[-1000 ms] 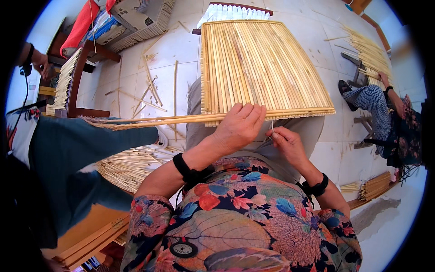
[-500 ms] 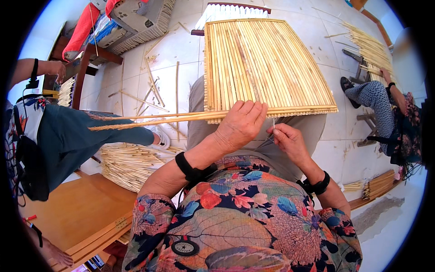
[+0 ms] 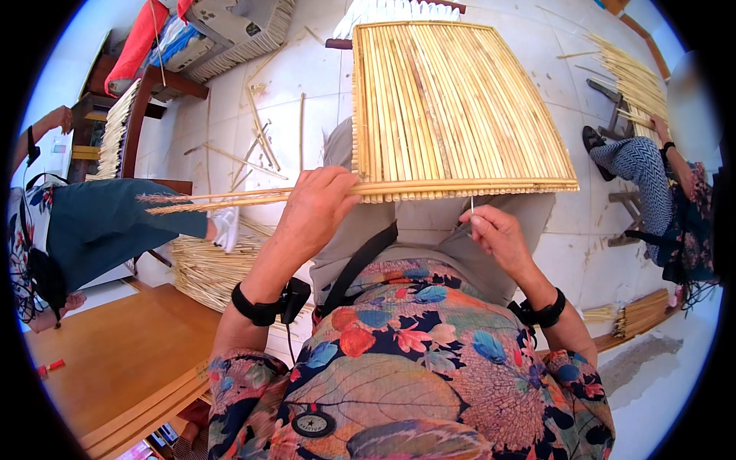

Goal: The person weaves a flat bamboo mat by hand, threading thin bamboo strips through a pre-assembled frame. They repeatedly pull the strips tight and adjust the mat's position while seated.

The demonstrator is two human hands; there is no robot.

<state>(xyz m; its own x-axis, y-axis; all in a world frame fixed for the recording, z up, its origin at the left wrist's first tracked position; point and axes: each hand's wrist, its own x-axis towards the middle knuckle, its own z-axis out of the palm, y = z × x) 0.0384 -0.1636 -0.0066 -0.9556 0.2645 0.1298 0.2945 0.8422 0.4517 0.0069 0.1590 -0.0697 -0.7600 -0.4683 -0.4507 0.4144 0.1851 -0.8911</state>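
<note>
A panel of straw-coloured stalks [image 3: 452, 107], laid side by side, rests over my knees and reaches away from me. Along its near edge lie two long stalks [image 3: 253, 195], whose feathery tips stick out to the left. My left hand [image 3: 318, 207] is closed round these stalks at the panel's near left corner. Below the near edge, right of its middle, my right hand [image 3: 497, 234] pinches a thin pale needle-like piece [image 3: 472, 205] that points up to the edge. Its upper end is hidden at the panel.
A wooden table [image 3: 130, 360] stands at lower left, beside a heap of cut stalks [image 3: 211, 264]. Loose stalks [image 3: 261, 138] litter the tiled floor. A person in dark green trousers [image 3: 107, 230] is at left; another, in patterned trousers [image 3: 644, 169], sits at right near a stalk bundle [image 3: 629, 73].
My left hand has slid left along the stalks to the panel's corner. My right hand has shifted slightly right, still pinching. The panel has moved a little away and right. The person at left has moved.
</note>
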